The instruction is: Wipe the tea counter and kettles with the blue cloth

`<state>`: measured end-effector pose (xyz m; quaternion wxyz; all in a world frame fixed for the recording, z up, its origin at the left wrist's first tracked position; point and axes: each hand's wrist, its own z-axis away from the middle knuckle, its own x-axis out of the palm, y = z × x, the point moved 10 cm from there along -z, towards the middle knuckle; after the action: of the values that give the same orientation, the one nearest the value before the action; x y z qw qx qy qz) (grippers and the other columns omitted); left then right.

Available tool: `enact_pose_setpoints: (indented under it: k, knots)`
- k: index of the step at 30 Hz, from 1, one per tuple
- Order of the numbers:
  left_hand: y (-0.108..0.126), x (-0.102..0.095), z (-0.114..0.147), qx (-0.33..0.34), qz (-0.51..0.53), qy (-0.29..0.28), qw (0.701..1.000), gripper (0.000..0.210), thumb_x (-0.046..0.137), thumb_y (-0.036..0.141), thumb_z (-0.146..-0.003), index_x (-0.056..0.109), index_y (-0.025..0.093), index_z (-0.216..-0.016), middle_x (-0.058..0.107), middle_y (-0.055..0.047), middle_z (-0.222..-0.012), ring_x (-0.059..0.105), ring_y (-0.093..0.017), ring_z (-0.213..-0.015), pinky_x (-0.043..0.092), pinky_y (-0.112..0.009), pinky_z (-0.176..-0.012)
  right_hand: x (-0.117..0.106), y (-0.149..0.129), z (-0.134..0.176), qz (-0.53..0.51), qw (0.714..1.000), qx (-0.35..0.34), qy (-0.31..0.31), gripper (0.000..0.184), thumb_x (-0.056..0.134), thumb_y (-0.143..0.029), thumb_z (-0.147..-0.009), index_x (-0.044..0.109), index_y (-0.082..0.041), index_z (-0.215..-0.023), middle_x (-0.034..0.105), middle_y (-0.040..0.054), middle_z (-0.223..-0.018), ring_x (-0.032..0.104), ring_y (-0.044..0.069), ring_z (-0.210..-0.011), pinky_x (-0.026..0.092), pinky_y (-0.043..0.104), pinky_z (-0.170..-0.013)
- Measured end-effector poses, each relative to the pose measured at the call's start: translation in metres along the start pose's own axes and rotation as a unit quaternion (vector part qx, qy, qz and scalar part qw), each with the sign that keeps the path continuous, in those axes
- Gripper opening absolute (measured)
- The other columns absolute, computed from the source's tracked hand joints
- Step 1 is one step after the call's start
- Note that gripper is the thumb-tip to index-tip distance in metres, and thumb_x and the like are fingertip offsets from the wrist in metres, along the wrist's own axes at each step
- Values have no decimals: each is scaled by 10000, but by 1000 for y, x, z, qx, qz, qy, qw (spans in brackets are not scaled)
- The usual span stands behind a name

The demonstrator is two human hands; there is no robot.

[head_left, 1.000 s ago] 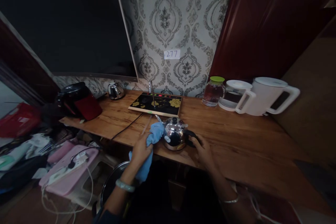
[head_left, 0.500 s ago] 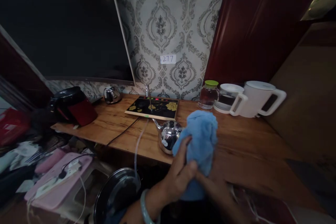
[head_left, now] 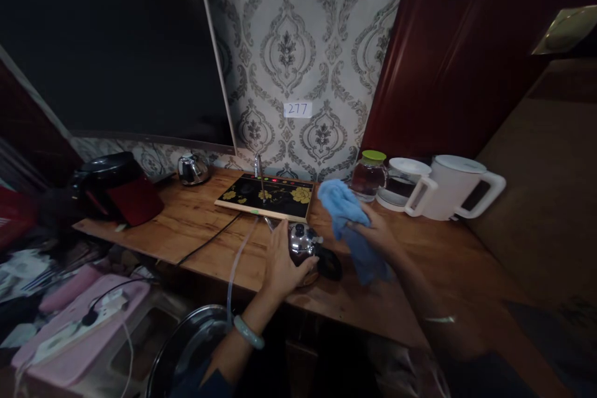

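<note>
A small shiny steel teakettle (head_left: 300,247) with a black knob and black handle stands near the front edge of the wooden table. My left hand (head_left: 282,263), with a pale bangle on the wrist, is wrapped around its left and front side, thumb across the front. To the right of the kettle, my right hand (head_left: 379,234) grips a blue cloth (head_left: 339,204), which bunches up above the fingers and hangs down below them. Just behind the kettle lies a black electric tea stove (head_left: 247,191) with gold flowers and a thin metal spout.
On the right stand a green-lidded glass jug (head_left: 367,177), a glass pot (head_left: 396,183) and a white pitcher (head_left: 450,186). A small steel pot (head_left: 192,169) and a red-black appliance (head_left: 119,189) are left. Below, a tube runs into a black bucket (head_left: 161,351) near a power strip (head_left: 84,326).
My hands have separated. The left has let go of the cloth and come onto the kettle; the right has carried the cloth to the kettle's right. The view has shifted slightly.
</note>
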<state>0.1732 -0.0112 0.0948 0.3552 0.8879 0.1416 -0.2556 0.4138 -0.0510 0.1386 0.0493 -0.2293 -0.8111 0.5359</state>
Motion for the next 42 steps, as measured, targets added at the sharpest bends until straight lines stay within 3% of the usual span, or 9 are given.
enact_pose_setpoints:
  k: [6, 10, 18, 22, 26, 29, 33, 37, 42]
  knots:
    - [-5, 3, 16, 6, -56, 80, 995, 912, 691, 489, -770, 250, 154, -1494, 445, -211, -1414, 428, -360, -1320, 407, -544, -1043, 128, 20, -27, -102, 957, 48, -266, 477, 733, -436, -689, 723, -210, -1108, 714, 48, -1173, 632, 265, -1105, 451, 438, -1023]
    - [-5, 6, 18, 20, -68, 76, 995, 865, 671, 528, -780, 299, 155, -1467, 463, -205, -1385, 448, -354, -1294, 420, -539, -1030, 157, 43, -36, -99, 940, 104, -311, 371, 692, -393, -706, 749, -186, -1008, 744, 24, -1053, 659, 243, -994, 481, 415, -985]
    - [2, 1, 14, 33, -52, 77, 995, 835, 664, 504, -803, 294, 160, -1468, 468, -197, -1379, 459, -333, -1285, 427, -518, -1035, 133, 51, -23, -140, 959, 83, -231, 430, 672, -463, -773, 712, -239, -1138, 683, 8, -1240, 585, 231, -1179, 404, 376, -1086]
    - [0, 2, 14, 36, -57, 84, 994, 829, 661, 510, -800, 310, 145, -1457, 482, -205, -1369, 464, -338, -1286, 427, -519, -1032, 100, 85, 4, -77, 976, 143, -143, 427, 611, -521, -808, 719, -223, -1095, 732, 27, -1105, 650, 241, -1041, 484, 391, -970]
    - [0, 4, 13, 39, -49, 85, 994, 815, 648, 515, -806, 315, 141, -1448, 478, -208, -1368, 465, -344, -1283, 418, -526, -1038, 69, 97, 26, 11, 979, 114, -169, 351, 606, -488, -777, 736, -192, -912, 746, 18, -902, 656, 219, -841, 524, 359, -807]
    - [0, 5, 13, 41, -45, 85, 995, 798, 637, 509, -815, 317, 138, -1444, 478, -203, -1365, 461, -338, -1283, 414, -523, -1045, 47, 90, 32, 67, 972, 103, -200, 297, 618, -463, -752, 724, -187, -785, 719, 0, -766, 627, 201, -726, 515, 334, -713]
    - [1, 5, 12, 43, -44, 85, 995, 813, 651, 509, -801, 317, 137, -1441, 479, -198, -1359, 455, -337, -1282, 411, -522, -1051, 26, 51, 16, 56, 990, 61, -114, 347, 638, -438, -754, 733, -183, -970, 739, 24, -951, 645, 234, -875, 504, 363, -820]
    - [0, 5, 11, 37, -46, 81, 995, 815, 661, 499, -792, 320, 138, -1439, 481, -196, -1351, 457, -339, -1276, 410, -527, -1047, 60, 25, 8, -42, 991, 48, -117, 391, 702, -421, -722, 725, -198, -1042, 733, 30, -1056, 644, 235, -967, 492, 371, -897]
    - [2, 4, 9, 38, -42, 72, 996, 816, 649, 493, -801, 302, 141, -1450, 469, -197, -1365, 445, -339, -1289, 406, -529, -1052, 94, 38, 12, -141, 978, 67, -138, 341, 699, -457, -742, 740, -208, -972, 741, 28, -995, 652, 203, -906, 504, 338, -864]
